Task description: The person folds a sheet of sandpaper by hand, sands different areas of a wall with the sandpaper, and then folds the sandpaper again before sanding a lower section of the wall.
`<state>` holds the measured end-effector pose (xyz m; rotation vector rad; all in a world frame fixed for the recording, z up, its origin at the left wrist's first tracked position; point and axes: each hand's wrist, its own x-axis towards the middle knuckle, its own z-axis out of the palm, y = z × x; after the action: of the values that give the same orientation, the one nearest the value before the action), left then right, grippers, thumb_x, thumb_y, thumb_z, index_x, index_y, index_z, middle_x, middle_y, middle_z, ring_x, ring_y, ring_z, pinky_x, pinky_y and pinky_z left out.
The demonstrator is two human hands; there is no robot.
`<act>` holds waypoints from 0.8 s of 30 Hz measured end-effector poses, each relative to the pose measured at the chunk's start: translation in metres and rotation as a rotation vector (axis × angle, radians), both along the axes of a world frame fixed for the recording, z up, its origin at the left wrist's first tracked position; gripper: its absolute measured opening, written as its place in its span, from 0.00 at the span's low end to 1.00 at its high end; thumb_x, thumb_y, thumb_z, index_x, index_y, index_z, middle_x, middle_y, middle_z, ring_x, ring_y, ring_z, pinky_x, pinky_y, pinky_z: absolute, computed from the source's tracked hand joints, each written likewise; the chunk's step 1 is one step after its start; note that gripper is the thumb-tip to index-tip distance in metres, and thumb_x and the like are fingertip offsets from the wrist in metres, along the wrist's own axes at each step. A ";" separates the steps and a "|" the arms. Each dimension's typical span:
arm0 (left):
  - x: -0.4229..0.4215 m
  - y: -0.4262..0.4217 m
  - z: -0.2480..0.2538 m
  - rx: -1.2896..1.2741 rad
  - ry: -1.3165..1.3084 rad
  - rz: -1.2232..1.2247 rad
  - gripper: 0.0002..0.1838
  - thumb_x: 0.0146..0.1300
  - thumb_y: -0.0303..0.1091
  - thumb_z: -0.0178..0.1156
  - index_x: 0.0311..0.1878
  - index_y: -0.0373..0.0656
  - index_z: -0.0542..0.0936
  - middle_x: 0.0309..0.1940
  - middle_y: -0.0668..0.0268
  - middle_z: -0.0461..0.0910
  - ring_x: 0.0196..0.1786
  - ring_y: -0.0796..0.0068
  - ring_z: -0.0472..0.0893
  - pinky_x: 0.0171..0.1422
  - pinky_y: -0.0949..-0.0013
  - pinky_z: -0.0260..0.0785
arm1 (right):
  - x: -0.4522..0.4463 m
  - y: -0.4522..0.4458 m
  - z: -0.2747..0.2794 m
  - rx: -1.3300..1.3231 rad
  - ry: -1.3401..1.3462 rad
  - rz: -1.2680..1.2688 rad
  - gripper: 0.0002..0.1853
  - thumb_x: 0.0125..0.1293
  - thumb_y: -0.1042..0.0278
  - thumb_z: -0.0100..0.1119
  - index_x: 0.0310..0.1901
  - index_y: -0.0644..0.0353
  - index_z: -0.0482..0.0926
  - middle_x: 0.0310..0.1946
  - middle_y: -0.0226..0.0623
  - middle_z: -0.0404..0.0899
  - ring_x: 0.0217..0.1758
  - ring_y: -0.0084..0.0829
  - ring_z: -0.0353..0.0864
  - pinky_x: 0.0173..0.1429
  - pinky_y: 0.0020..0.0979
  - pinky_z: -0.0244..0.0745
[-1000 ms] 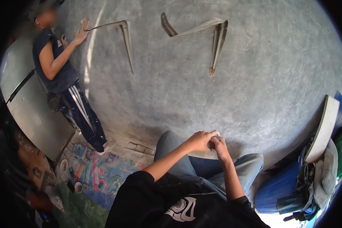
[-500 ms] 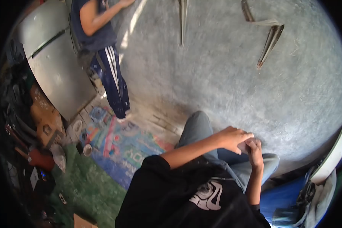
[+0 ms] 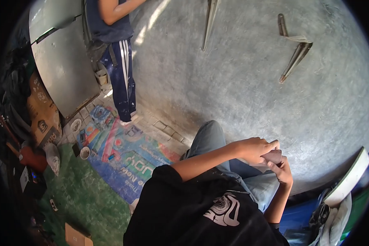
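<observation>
A small brown piece of folded sandpaper [image 3: 273, 156] is held between my two hands, just above my lap and in front of the grey wall. My left hand [image 3: 254, 150] closes on its left side, with the thumb and fingers bent over it. On the right, my right hand [image 3: 283, 169] pinches its lower edge. Part of the sandpaper is covered by the fingers of both hands. My bent knee in jeans [image 3: 211, 137] rises to the left of the hands, close to the wall.
The grey wall [image 3: 233, 82] carries metal brackets [image 3: 297, 61]. Another person [image 3: 121, 78] stands at the far left beside a fridge [image 3: 65, 65]. A printed sheet [image 3: 129, 164] and a green mat [image 3: 90, 197] cover the floor, with a cup [image 3: 85, 153]. A white curved panel [image 3: 348, 180] leans at the right.
My right hand has shifted slightly right and down, and more of the sandpaper shows between my hands. The view has turned a little. The other person's arm remains raised at the wall.
</observation>
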<state>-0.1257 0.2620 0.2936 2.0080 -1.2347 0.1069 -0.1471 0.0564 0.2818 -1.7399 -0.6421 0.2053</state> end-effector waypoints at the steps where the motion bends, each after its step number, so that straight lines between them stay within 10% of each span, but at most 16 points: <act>1: -0.004 0.000 0.004 0.009 -0.012 0.066 0.23 0.51 0.26 0.59 0.50 0.44 0.61 0.30 0.55 0.79 0.32 0.52 0.80 0.34 0.56 0.70 | -0.005 0.000 0.008 -0.011 -0.022 0.019 0.11 0.61 0.71 0.59 0.42 0.69 0.78 0.37 0.32 0.79 0.40 0.20 0.75 0.45 0.22 0.69; 10: -0.030 -0.015 0.054 -0.495 -0.601 0.229 0.19 0.53 0.27 0.62 0.49 0.43 0.71 0.37 0.64 0.79 0.47 0.63 0.77 0.44 0.63 0.71 | -0.005 -0.015 0.014 0.083 -0.220 -0.276 0.08 0.60 0.75 0.58 0.39 0.69 0.78 0.30 0.28 0.79 0.34 0.16 0.73 0.40 0.21 0.68; 17: -0.086 0.021 0.120 -0.756 -0.597 -0.165 0.04 0.56 0.21 0.54 0.34 0.38 0.77 0.25 0.61 0.81 0.21 0.73 0.79 0.24 0.73 0.70 | -0.012 -0.018 0.024 0.207 -0.256 -0.360 0.07 0.60 0.74 0.60 0.38 0.69 0.79 0.32 0.30 0.81 0.35 0.17 0.75 0.42 0.21 0.69; 21: -0.056 0.015 0.108 -0.596 -0.510 -0.030 0.08 0.57 0.25 0.57 0.41 0.37 0.75 0.31 0.62 0.81 0.31 0.73 0.81 0.34 0.73 0.73 | -0.020 -0.015 0.029 0.115 -0.269 -0.361 0.08 0.60 0.73 0.61 0.38 0.69 0.79 0.32 0.30 0.81 0.34 0.17 0.74 0.41 0.21 0.69; 24: -0.038 -0.001 0.089 -0.457 -0.337 0.194 0.29 0.55 0.36 0.64 0.59 0.42 0.64 0.50 0.58 0.73 0.51 0.66 0.75 0.51 0.66 0.70 | -0.024 -0.014 0.031 0.131 -0.196 -0.290 0.08 0.59 0.73 0.61 0.38 0.69 0.79 0.31 0.29 0.80 0.34 0.16 0.74 0.39 0.21 0.69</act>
<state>-0.1638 0.2611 0.3825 1.7381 -1.0866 0.7791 -0.1714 0.0421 0.3127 -1.7147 -0.5226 -0.2069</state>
